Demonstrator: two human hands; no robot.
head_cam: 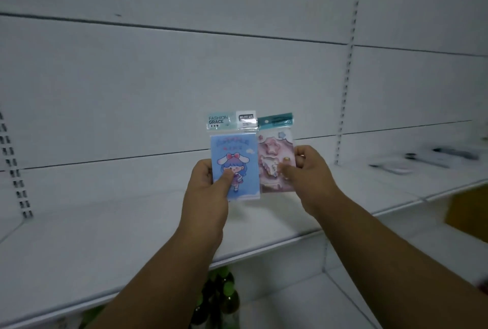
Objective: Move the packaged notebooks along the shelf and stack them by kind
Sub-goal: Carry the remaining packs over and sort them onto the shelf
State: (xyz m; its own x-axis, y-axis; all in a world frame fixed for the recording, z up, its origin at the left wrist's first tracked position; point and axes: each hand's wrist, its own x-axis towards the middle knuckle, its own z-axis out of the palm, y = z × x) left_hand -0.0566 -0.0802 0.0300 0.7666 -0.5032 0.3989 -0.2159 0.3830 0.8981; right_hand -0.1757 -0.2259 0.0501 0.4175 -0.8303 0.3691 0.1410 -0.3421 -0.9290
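Note:
I hold two packaged notebooks upright above the white shelf. My left hand grips the blue notebook, whose cover shows a cartoon girl with a bow; its header card reads FASHION GRACE. My right hand grips the pink notebook with star shapes on its cover and a teal header. The blue pack overlaps the left edge of the pink one. Thumbs press on both covers.
Several blurred packaged items lie on the shelf at the far right. A slotted upright divides the back panel. Green objects sit below the shelf edge, and a brown box shows at the right.

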